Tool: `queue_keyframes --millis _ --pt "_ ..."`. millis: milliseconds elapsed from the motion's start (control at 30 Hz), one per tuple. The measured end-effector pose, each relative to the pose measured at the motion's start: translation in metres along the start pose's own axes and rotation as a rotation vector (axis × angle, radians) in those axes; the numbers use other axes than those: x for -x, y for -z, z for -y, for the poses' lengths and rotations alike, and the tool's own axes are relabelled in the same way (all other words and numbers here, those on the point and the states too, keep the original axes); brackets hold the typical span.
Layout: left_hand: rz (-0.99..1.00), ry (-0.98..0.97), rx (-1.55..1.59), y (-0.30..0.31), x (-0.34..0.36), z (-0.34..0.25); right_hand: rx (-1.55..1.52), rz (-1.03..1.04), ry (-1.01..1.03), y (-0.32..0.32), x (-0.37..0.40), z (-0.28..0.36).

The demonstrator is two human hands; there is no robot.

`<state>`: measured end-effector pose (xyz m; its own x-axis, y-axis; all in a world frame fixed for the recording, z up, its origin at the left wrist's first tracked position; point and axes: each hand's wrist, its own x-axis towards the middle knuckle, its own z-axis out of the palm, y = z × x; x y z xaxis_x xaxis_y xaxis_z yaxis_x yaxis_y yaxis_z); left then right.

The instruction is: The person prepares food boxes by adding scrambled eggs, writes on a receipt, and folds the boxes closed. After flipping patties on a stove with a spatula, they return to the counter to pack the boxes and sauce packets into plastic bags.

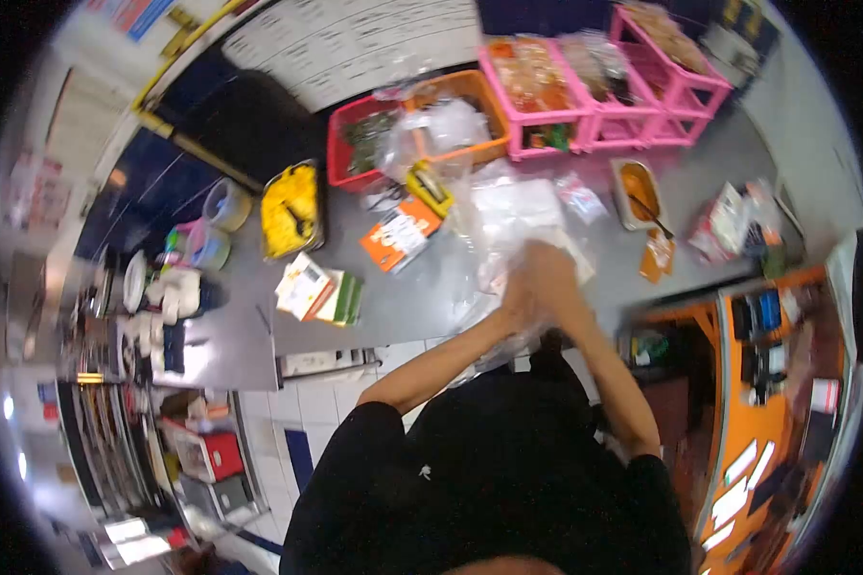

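Observation:
Both hands meet at the front edge of the steel counter, blurred by motion. My left hand (520,299) is on the left, next to clear plastic that hangs over the edge. My right hand (552,278) overlaps it from the right. What the fingers hold is smeared and cannot be made out. Just beyond them lies a stack of white plastic bags or sheets (520,211). Clear plastic film (462,211) runs along the left side of the stack.
Behind stand a red bin (338,144), an orange bin (499,115) and pink baskets (542,117). Left are a tray of yellow food (288,206), an orange box (398,233) and small cartons (340,299). A sauce tray (635,187) and plastic bags (729,225) lie right.

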<state>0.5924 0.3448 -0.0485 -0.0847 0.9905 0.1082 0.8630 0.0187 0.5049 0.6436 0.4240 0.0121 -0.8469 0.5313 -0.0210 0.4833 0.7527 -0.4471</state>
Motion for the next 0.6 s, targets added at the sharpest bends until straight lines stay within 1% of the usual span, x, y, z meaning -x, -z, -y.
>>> queue_keyframes --millis 33,67,100,133,200,233,267,300,333,367,400,433,467,500,533,567,600 --pt "-0.034 0.008 -0.035 0.002 -0.003 0.0 -0.289 -0.183 0.208 0.026 0.005 -0.012" --pt "-0.094 0.019 -0.089 0.006 -0.007 -0.001 -0.6 -0.363 0.201 0.06 0.018 -0.002" --pt "-0.126 0.045 -0.131 0.009 -0.014 0.0 -0.459 -0.58 0.184 0.075 0.022 -0.027" --pt "-0.133 0.086 -0.136 0.007 -0.028 0.007 -0.797 -0.67 -0.039 0.099 0.032 -0.041" --pt "0.535 0.261 0.331 0.004 -0.064 0.025 -0.768 -0.715 -0.297 0.114 0.027 -0.088" --pt "0.521 0.279 0.344 -0.011 -0.063 0.035 -0.766 -0.691 -0.284 0.099 0.027 -0.113" --pt "0.339 0.062 0.079 -0.034 -0.062 0.049 -0.663 -0.655 -0.272 0.072 0.027 -0.142" --pt "0.153 -0.151 -0.199 -0.047 -0.067 0.055 -0.562 -0.629 -0.255 0.062 0.022 -0.162" --pt "0.098 -0.203 -0.131 -0.041 -0.056 0.05 -0.563 -0.62 -0.238 0.073 0.02 -0.151" --pt "0.099 -0.195 -0.133 -0.037 -0.06 0.043 -0.873 -0.557 -0.247 0.077 0.024 -0.132" --pt "0.156 -0.128 -0.309 -0.027 -0.068 0.033 -1.186 -0.492 -0.259 0.084 0.027 -0.121" --pt "0.214 -0.065 -0.487 -0.014 -0.076 0.023 -1.196 -0.498 -0.265 0.091 0.027 -0.136" --pt "0.4 0.051 -0.101 0.005 -0.077 0.012 -1.365 -0.526 -0.405 0.098 0.025 -0.156" --pt "0.513 0.154 -0.058 0.028 -0.077 0.001 -1.538 -0.543 -0.548 0.103 0.019 -0.167" --pt "0.628 0.264 -0.019 0.057 -0.076 -0.01 -1.565 -0.686 -0.597 0.119 0.011 -0.148" --pt "0.645 0.338 -0.018 0.101 -0.071 -0.025 -1.585 -0.669 -0.606 0.113 0.005 -0.151" --pt "0.66 0.414 -0.009 0.143 -0.066 -0.04 -1.646 -0.608 -0.483 0.107 0.002 -0.157"
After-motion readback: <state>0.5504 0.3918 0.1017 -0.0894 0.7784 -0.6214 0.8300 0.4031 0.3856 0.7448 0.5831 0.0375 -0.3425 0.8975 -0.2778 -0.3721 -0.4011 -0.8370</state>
